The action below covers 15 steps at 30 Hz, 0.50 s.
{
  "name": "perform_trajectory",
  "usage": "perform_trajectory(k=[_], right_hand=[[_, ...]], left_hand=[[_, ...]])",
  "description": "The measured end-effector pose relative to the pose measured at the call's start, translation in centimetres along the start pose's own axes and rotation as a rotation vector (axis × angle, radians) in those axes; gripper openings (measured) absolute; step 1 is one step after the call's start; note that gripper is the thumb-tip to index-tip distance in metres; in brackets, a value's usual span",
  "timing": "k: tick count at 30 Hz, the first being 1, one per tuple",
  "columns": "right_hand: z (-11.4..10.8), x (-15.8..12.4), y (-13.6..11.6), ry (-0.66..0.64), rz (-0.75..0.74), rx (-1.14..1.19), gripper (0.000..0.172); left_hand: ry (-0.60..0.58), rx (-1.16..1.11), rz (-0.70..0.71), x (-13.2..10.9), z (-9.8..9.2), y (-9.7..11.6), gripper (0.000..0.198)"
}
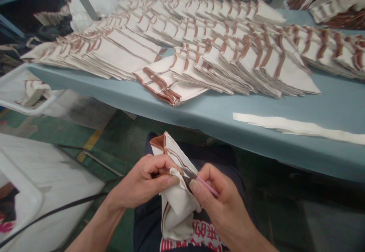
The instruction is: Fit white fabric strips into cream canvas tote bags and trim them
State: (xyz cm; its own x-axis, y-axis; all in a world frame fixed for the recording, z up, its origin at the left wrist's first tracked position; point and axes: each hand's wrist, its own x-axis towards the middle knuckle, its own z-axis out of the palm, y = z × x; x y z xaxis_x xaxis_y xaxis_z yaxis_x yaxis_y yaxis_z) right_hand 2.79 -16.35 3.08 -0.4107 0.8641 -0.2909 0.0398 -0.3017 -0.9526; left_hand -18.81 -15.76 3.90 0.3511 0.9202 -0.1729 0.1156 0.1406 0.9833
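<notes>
Head view: 1 brown-trimmed white fabric piece (178, 204), over the lap; left hand (144, 181), fingers pinching its edge; right hand (221, 195), fingers closed around 1 pair of pink-handled snips (207, 186), blades at that edge; beyond, 1 blue-covered table (199, 117), bearing overlapping rows of similar pieces (259, 60).

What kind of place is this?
Probably a sewing workshop: rows of matching white-and-brown pieces lie on a blue table, and the right hand holds a pink-handled tool against another piece.
</notes>
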Motion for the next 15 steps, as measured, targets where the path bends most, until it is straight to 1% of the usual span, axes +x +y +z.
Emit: perform_trajectory(k=[4,9,15], right_hand=[[0.17,0.19,0.02,0.012,-0.022,0.009,0.044],[-0.15,0.15,0.54,0.029,-0.046,-0.065,0.040],[-0.26,-0.11,0.88,0.058,-0.088,-0.113,0.037]], left_hand=[[0.000,-0.034,-0.020,0.12,0.06,0.05,0.053],[0.004,-0.086,-0.066,0.35,0.21,0.14,0.057],[0.004,-0.105,-0.082,0.40,0.10,0.03,0.056]])
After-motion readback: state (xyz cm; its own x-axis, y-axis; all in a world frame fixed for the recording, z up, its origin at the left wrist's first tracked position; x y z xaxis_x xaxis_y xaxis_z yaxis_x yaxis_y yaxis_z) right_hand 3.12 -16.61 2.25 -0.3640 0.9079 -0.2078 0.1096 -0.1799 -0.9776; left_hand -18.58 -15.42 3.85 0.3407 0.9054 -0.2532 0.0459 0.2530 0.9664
